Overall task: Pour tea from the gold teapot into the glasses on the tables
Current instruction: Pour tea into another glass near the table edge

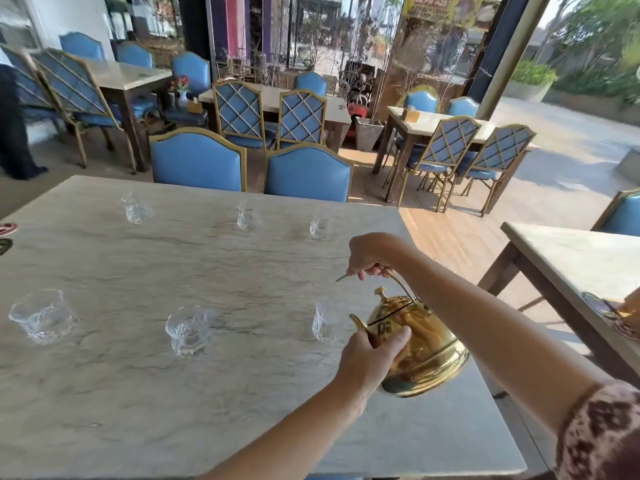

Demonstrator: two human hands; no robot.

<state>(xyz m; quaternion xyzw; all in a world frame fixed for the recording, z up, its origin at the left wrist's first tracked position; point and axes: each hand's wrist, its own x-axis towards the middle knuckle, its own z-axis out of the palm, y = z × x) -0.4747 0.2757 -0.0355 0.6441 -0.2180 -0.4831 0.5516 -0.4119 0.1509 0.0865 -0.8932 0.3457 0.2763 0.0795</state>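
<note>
At the lower right, the right hand (369, 259) grips the handle and the left hand (372, 355) cups the teapot (420, 344), tipped beside a glass (327, 320), so pouring looks next.

Blue gold-framed chairs (197, 161) at twelve o'clock — two tucked against the near table's far edge. Red flowers in a vase (181, 88) at eleven. Grey planter (369, 133) just right of twelve — among further tables.
</note>
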